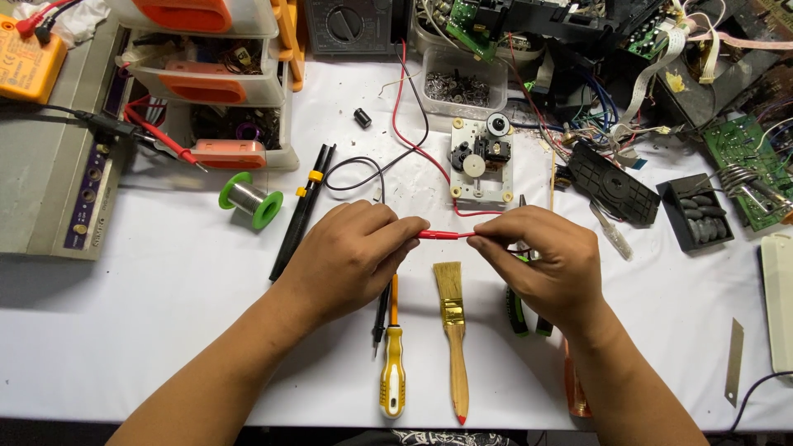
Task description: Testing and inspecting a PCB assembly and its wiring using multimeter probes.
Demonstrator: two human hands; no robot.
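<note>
Head view, looking down at a white table [165, 272]: we see both hands meeting over its middle, pinching a thin red probe [442, 235] between them. Our left hand [351, 256] has its fingers curled closed around the probe's left end, thumb and forefinger pressed on it. Our right hand [541, 264] closes its fingertips on the probe's right end, the other fingers folded under. The probe lies level, just above the tabletop, between the two hands.

Near us, just below the hands, lie a yellow-handled screwdriver [393, 372] and, to its right, a small wooden-handled brush [453, 330], both pointing away from us. A black probe [381, 318] lies just left of the screwdriver, partly under our left hand.

Farther off, beyond the hands, sits a white disc-drive mechanism [479, 161] with red and black wires running to it. To the far left we see a green solder spool [250, 199] and a clear drawer unit with orange handles [211, 91]. On the right lie a black tray of dark buttons [698, 215] and a green circuit board [743, 157].
</note>
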